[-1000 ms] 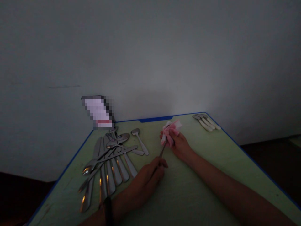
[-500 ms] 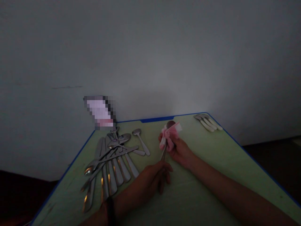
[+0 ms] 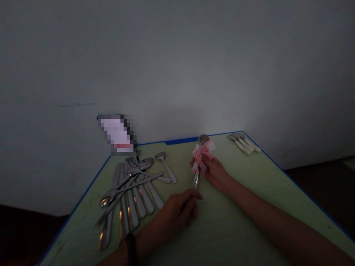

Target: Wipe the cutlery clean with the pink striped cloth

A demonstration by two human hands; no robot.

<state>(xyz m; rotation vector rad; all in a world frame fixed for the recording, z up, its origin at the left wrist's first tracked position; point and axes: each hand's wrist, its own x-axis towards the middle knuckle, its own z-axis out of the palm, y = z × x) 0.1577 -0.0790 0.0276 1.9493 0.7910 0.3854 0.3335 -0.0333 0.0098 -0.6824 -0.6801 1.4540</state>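
Blue-edged tbl, cloth round spoon, gap rt

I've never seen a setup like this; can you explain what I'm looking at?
No machine here: these are a person's two bare hands, filmed by a camera worn on the head, looking forward and down. The right hand holds a spoon with a pink-and-white cloth around it. The left hand is near the handle's end; I can't tell whether they touch. On the green table, metal cutlery is piled on the left; white-handled cutlery lies near the far right corner.
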